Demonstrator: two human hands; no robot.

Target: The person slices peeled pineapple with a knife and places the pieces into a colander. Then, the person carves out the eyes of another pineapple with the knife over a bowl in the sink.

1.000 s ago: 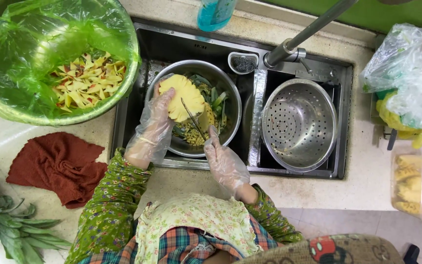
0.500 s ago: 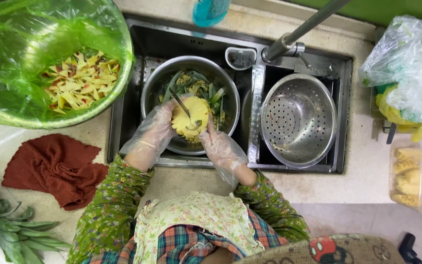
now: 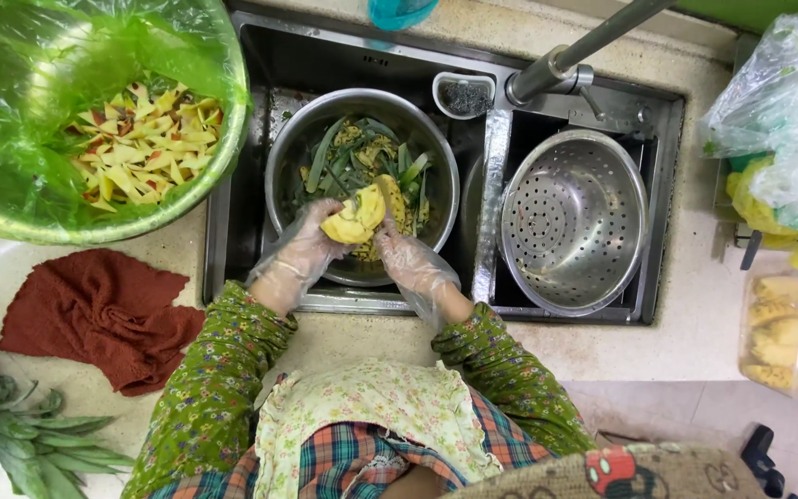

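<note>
Both hands wear clear plastic gloves. The left hand [image 3: 302, 251] grasps the peeled pineapple [image 3: 355, 220] from its left side. The right hand [image 3: 415, 263] is closed against its right side; any tool in it cannot be made out. The pineapple is held above the steel bowl [image 3: 293, 157] of peelings in the left sink basin. A perforated colander [image 3: 573, 220] occupies the right basin.

Knife hidden behind peeled pineapple [image 3: 355, 220]; pineapple crown [image 3: 20, 444] cut off by edge.

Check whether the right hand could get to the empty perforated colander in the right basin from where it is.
Probably yes: the colander sits open just beside the right hand, nothing between but the sink divider. That hand is on the peeled pineapple, though.
</note>
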